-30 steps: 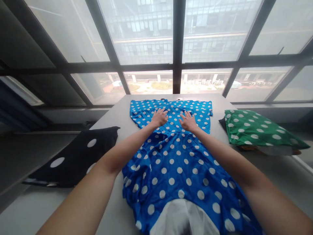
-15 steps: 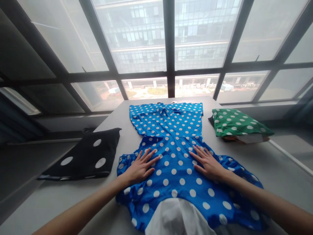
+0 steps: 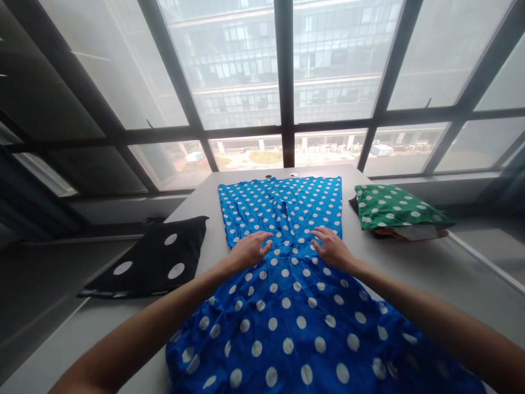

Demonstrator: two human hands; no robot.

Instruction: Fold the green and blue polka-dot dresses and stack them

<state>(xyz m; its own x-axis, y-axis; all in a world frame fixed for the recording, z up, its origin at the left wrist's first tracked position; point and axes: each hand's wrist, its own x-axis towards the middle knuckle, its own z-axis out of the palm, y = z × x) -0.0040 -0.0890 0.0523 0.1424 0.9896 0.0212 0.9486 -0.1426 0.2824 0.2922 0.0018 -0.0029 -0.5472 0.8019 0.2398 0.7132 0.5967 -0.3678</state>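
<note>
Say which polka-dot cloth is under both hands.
The blue cloth: left hand and right hand are both over it. The black cloth lies to its left, the green cloth to its right, neither under a hand.

Left hand [image 3: 250, 249] and right hand [image 3: 333, 249] apart, unclenched, arms [image 3: 156, 323] stretched forward

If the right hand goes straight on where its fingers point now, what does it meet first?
Probably the blue polka-dot cloth, around the creases in its far part; whether the right hand touches it now is unclear.
</note>
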